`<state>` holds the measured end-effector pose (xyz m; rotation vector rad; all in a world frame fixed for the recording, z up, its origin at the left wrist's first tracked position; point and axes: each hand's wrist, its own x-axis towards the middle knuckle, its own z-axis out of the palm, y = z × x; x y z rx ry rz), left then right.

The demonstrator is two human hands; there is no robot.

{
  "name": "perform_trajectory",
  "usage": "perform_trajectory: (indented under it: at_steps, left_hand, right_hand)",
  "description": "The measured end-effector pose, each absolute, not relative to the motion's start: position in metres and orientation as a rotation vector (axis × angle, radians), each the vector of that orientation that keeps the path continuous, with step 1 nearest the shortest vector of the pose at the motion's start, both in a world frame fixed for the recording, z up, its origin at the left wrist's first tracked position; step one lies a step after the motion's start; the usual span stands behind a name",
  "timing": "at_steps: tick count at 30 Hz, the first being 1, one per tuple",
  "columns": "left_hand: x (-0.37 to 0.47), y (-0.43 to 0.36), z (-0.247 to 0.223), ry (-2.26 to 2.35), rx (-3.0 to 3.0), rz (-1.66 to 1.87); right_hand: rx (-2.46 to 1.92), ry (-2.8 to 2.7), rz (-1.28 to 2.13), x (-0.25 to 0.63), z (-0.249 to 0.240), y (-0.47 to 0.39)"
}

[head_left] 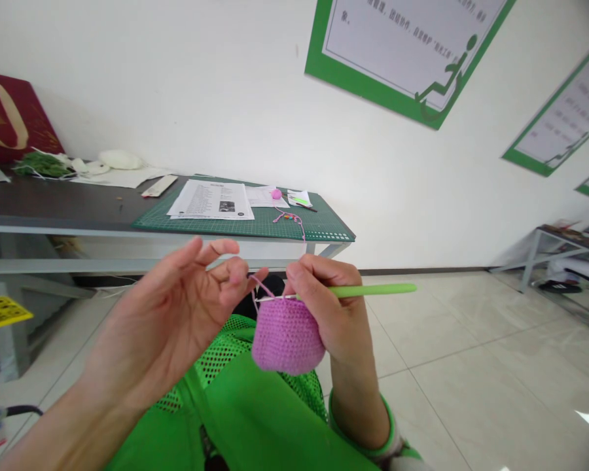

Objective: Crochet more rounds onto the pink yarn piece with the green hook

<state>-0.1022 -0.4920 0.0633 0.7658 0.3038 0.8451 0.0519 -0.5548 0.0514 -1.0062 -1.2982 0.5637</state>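
Work on a crocheted piece is judged to be at mid-stitch; the metal tip of a green-handled crochet hook is laid along the upper edge of the piece, and pink yarn is led from that tip to the left fingertips. The handle is gripped in the right hand, by which the piece is also steadied at its side; the left hand is turned palm up, unclenched, its fingers partly curled; whether the yarn is pinched there cannot be told. The piece is held above the green garment of the wearer, in front of the counter; for the stitch to be drawn cleanly, even tension on the yarn and a steady edge are judged to be required.

On the counter, a green cutting mat is noted, with printed sheets and a small pink ball upon it; a pink strand is seen to hang over its front edge; green yarn is placed farther left, near a dark red bag. Green-bordered posters are mounted on the white wall; the floor is laid with pale tiles.
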Motion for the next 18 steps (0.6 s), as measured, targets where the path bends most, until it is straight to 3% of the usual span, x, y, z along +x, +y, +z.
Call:
perform_trajectory:
  at_steps: [3, 7, 13, 18]
  left_hand:
    - [-0.104, -0.490, 0.066, 0.296, 0.816, 0.999]
    - [-0.103, -0.498, 0.057, 0.383, 1.306, 1.164]
    - [-0.097, -0.512, 0.047, 0.526, 1.607, 1.151]
    - [-0.106, -0.505, 0.054, 0.510, 1.419, 1.024]
  right_hand:
    - [-0.995, -1.279, 0.582, 0.052, 0.051, -0.554]
    - [-0.985, -1.274, 0.543, 0.053, 0.053, -0.554]
    - [-1.008, -1.222, 0.397, 0.056, 0.054, -0.555]
    - [-1.027, -1.235, 0.397, 0.054, 0.052, -0.554]
